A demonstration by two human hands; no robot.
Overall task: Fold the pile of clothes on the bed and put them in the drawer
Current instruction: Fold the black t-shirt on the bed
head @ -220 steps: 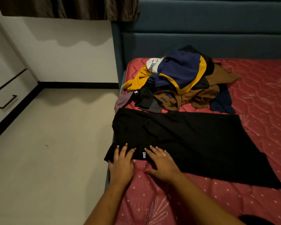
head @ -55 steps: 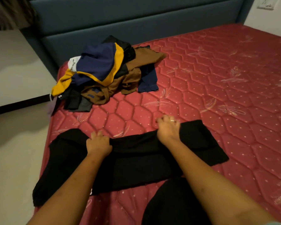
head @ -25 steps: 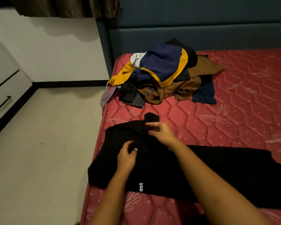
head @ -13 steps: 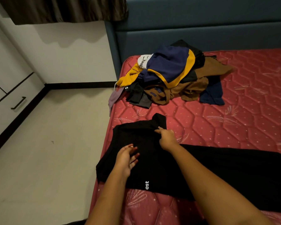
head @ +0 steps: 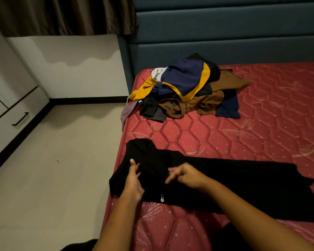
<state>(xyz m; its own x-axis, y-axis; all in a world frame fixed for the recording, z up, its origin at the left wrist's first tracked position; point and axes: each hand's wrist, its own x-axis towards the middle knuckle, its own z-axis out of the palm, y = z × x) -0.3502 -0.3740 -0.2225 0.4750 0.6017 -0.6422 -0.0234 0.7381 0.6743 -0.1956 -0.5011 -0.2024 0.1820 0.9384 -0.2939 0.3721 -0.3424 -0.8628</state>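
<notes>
A black garment [head: 234, 182] with small white lettering lies folded lengthwise across the near part of the red mattress [head: 261, 127]. Its left end reaches the bed's edge, with a sleeve folded over the body. My left hand [head: 133, 180] rests on that left end with fingers straight. My right hand [head: 186, 174] lies on the cloth just to the right, fingers loosely extended toward the left hand. A pile of clothes [head: 185, 89] in navy, yellow, brown and black sits near the headboard. The drawer [head: 16, 116] with a black handle is at the left wall.
Beige floor [head: 53, 169] stretches between the bed and the white cabinet. A blue padded headboard [head: 225, 33] stands behind the pile. A dark curtain [head: 62, 15] hangs at top left. A grey piece from the pile hangs over the bed's edge.
My right hand has let go of the raised sleeve tip and come down toward the left hand. The sleeve now lies flat on the garment.
</notes>
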